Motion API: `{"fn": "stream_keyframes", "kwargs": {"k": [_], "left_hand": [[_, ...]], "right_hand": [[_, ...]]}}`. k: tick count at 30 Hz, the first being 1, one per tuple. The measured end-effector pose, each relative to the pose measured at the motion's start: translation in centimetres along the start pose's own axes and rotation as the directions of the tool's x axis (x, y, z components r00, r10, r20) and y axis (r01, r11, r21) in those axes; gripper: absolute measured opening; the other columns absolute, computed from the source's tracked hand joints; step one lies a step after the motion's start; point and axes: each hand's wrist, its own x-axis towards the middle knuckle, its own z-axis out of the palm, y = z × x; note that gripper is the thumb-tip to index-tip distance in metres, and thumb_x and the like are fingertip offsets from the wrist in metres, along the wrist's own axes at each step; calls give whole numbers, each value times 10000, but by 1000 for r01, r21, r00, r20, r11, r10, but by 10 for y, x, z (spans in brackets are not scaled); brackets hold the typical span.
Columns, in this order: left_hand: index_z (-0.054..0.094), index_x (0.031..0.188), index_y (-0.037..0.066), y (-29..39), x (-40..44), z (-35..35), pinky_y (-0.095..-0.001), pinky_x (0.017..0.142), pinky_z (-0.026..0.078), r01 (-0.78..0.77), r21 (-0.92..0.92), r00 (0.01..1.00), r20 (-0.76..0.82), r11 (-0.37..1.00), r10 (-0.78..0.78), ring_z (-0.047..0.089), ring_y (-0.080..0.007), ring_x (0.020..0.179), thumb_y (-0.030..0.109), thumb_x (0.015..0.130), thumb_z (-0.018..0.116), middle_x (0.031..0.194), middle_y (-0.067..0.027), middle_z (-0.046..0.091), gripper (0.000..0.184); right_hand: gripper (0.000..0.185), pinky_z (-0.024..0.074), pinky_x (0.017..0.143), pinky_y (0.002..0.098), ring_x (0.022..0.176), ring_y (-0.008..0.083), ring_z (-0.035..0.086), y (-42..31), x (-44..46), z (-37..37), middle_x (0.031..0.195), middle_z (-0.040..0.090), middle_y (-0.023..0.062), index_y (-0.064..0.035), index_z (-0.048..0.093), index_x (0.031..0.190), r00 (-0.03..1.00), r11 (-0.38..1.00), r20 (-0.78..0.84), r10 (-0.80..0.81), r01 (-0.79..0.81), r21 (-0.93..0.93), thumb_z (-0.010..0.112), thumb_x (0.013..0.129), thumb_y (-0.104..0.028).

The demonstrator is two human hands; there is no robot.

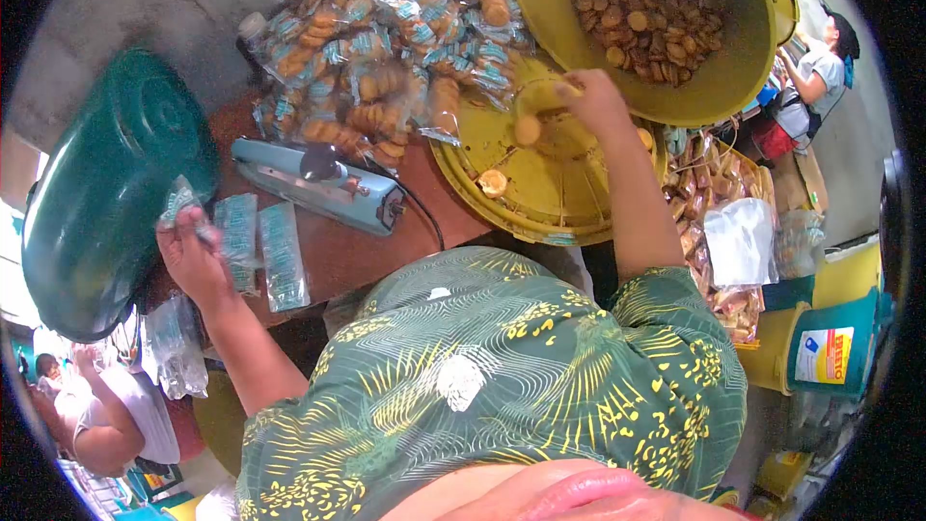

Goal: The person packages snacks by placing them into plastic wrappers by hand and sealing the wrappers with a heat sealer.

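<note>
My left hand (193, 249) is closed on a small clear plastic bag with teal print (180, 195), raised beside the table's left side. Flat printed bags (283, 256) lie just right of it. My right hand (598, 104) is over the yellow lid (473, 195), its fingers bent and blurred, so I cannot see whether they grip anything. Left of those fingers is a round biscuit (527, 129), and another biscuit (492, 182) lies lower on the lid. A blue heat sealer (323, 188) sits on the table between my hands.
Filled biscuit packets (386, 63) are heaped at the back. A tilted yellow tub (540, 0) holds loose biscuits (648, 14). A green tub (106, 193) stands left. More packets (694, 178) fill a container at right. Other people (820, 77) are at both sides.
</note>
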Motion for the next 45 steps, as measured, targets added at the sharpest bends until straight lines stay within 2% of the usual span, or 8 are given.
{"fn": "stream_keyframes", "kwargs": {"k": [4, 12, 19, 29, 31, 36, 40, 45], "left_hand": [[587, 987, 67, 5, -6, 7, -204, 497, 358, -85, 48, 996, 5, 995, 85, 480, -53, 650, 289, 1015, 562, 815, 10, 573, 225], [676, 899, 40, 34, -60, 77, -293, 742, 523, -500, 77, 828, 335, 863, 450, 658, -178, 849, 125, 900, 668, 935, -80, 696, 86], [731, 1076, 42, 50, -100, 152, -315, 664, 527, -404, -23, 542, 799, 914, 259, 694, -246, 763, 70, 833, 728, 869, -131, 712, 245], [658, 1227, 22, 21, -136, 178, -327, 707, 553, -415, 15, 430, 884, 910, 182, 707, -239, 792, 58, 782, 778, 977, -139, 729, 462], [625, 1273, 27, 27, -139, 177, -327, 770, 548, -165, 37, 451, 891, 986, 42, 700, -210, 854, 72, 792, 776, 1028, -134, 724, 506], [623, 1258, 29, 16, -133, 174, -347, 938, 494, -32, 202, 124, 973, 979, -197, 633, -140, 1040, 130, 856, 742, 1117, -79, 705, 431], [666, 1181, 32, -12, -132, 174, -323, 942, 479, 315, 322, 73, 930, 893, -361, 612, -149, 1069, 154, 906, 713, 1172, -66, 680, 304], [646, 1205, 29, -19, -127, 174, -322, 938, 476, 237, 181, 140, 966, 954, -218, 617, -161, 1047, 140, 906, 702, 1157, -76, 684, 324]], "right_hand": [[323, 489, 919, 428, 1081, 338, 596, 11, -23, -36, 1142, 633, 142, -72, 676, 1124, 969, 794, 39, 243, -175, -582, 671, 908, -312], [352, 500, 904, 370, 1047, 260, 645, 58, -31, -8, 1200, 657, 136, -83, 650, 1181, 994, 954, 82, 70, -91, 287, 722, 880, -251], [263, 509, 885, 304, 1000, 175, 643, -35, -99, -33, 1050, 679, 67, -42, 643, 1052, 951, 443, 94, -294, 48, 895, 767, 826, -96], [194, 492, 899, 392, 1000, 289, 647, -112, -142, -30, 989, 693, 105, -65, 681, 927, 701, 539, -136, -700, 644, 544, 766, 812, -197], [218, 491, 874, 417, 973, 308, 648, -116, -143, -25, 979, 695, 101, -65, 693, 935, 638, 497, -184, -748, 722, 482, 757, 817, -237], [190, 494, 815, 427, 911, 312, 640, -120, -151, -15, 932, 683, 112, -64, 695, 954, 698, 554, -150, -700, 663, 503, 702, 856, -226], [180, 505, 807, 426, 891, 327, 642, -101, -127, -5, 900, 673, 134, -50, 692, 972, 792, 665, -177, -585, 592, 455, 691, 865, -196], [232, 521, 834, 422, 924, 344, 644, -46, -101, 25, 1002, 664, 161, -32, 667, 1046, 932, 931, 41, -360, 355, 89, 704, 864, -171]]}}
